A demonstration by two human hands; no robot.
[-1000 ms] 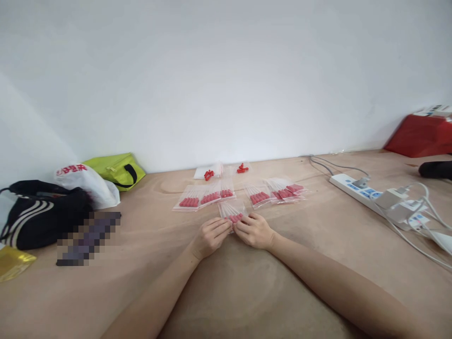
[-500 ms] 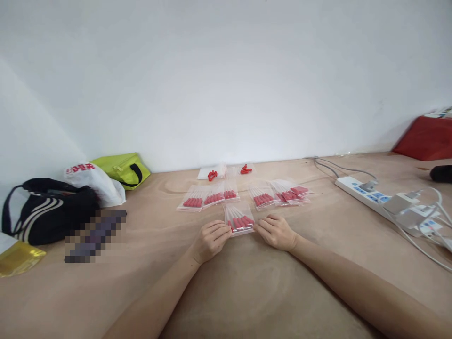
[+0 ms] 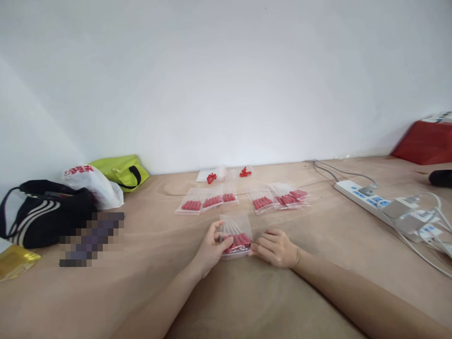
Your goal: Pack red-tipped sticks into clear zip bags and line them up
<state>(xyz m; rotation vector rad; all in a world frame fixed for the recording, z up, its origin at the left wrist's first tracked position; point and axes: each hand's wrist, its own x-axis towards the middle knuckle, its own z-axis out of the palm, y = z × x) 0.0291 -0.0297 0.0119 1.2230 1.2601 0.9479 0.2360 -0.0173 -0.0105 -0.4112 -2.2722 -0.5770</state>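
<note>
A small clear zip bag (image 3: pixel 236 232) with several white sticks tipped in red lies on the wooden tabletop (image 3: pixel 158 263), lifted slightly at its near edge. My left hand (image 3: pixel 211 248) grips its left side, thumb on top of the bag. My right hand (image 3: pixel 277 246) pinches the bag's right near corner with curled fingers. Behind it lie two rows of like filled bags, one at the left (image 3: pixel 207 201) and one at the right (image 3: pixel 278 197).
Loose red caps (image 3: pixel 211 177) and empty bags sit by the white wall. A black striped bag (image 3: pixel 38 213), a white plastic bag (image 3: pixel 92 183) and a green pouch (image 3: pixel 120 170) lie at left. A power strip (image 3: pixel 374 202) with plugs and cables is at right, a red box (image 3: pixel 423 142) beyond.
Both hands have drawn the bag towards me, away from the rows. My left thumb now rests on top of it, and my right hand holds its corner.
</note>
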